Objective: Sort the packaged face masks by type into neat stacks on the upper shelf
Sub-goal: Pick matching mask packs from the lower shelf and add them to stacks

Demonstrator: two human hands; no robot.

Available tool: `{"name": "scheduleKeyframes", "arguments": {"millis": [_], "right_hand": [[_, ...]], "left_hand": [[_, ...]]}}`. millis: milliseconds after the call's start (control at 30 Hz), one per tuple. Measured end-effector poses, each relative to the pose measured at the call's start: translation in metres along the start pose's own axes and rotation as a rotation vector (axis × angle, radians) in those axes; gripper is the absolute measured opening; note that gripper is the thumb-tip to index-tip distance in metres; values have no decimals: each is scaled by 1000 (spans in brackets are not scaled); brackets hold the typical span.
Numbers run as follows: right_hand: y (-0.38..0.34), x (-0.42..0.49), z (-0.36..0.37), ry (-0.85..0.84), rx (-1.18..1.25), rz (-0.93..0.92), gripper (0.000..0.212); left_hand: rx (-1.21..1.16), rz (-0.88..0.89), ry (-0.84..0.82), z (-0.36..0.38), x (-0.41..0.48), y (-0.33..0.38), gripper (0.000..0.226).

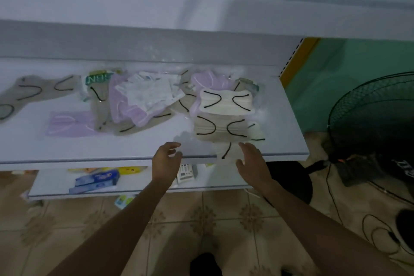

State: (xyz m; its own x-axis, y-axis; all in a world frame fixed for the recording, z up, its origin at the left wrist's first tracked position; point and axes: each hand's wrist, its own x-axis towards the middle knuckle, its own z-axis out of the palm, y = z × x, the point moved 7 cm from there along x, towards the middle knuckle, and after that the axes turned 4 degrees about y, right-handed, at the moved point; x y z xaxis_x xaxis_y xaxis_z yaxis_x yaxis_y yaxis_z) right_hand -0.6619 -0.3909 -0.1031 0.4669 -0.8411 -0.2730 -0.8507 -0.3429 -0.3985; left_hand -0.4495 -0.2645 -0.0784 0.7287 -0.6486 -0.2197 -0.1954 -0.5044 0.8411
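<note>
On upper shelf (286, 119): stack of mask packs (226, 116) right, overhanging near edge; loose heap (139, 98) centre; single pack (69, 123) left of it, nearer; more packs (33, 92) far left. Below, lower shelf (56, 186) holding boxes (96, 180). Right, on floor (201, 219), fan (376, 119).

Head-worn view, downward (shelf (112, 145) close)

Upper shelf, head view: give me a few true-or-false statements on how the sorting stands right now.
The left hand holds nothing. True.
The lilac masks sit in one neat stack. False: they lie scattered, mixed with other packets.
Cream masks with black loops lie near the upper shelf's right end. True.
The fan stands left of the shelf. False: it is on the right.
</note>
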Motion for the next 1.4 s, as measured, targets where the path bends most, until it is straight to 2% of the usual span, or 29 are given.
{"name": "scheduleKeyframes", "arguments": {"millis": [167,300,433,533,667,767,800,967,1100,1267,1400], "right_hand": [[11,33,-5,-6,-170,-15,54],[9,42,2,-117,-286,26,54],[-14,41,7,-132,-422,-112,57],[-42,34,18,-149,-420,-203,56],[-96,36,43,-156,-406,-370,56],[-141,38,53,-49,-332,-512,55],[-154,42,56,-15,-291,-534,56],[-212,67,87,-105,-380,-555,61],[-266,70,108,-96,-342,-664,52],[-330,67,127,28,-203,-856,43],[-353,86,134,54,-312,-864,42]], "left_hand": [[-60,-131,17,19,24,-4,31],[-185,-295,11,26,38,-8,44],[-312,-338,-25,31,39,-15,52],[-347,-364,9,17,33,-31,51],[-144,-288,189,-36,29,-53,42],[-122,-303,332,-85,32,-77,42],[-112,-312,384,-104,32,-86,42],[-79,-381,595,-197,25,-131,30],[-31,-373,726,-260,24,-156,38],[9,-381,731,-303,31,-176,28],[30,-396,636,-313,46,-192,30]]}}
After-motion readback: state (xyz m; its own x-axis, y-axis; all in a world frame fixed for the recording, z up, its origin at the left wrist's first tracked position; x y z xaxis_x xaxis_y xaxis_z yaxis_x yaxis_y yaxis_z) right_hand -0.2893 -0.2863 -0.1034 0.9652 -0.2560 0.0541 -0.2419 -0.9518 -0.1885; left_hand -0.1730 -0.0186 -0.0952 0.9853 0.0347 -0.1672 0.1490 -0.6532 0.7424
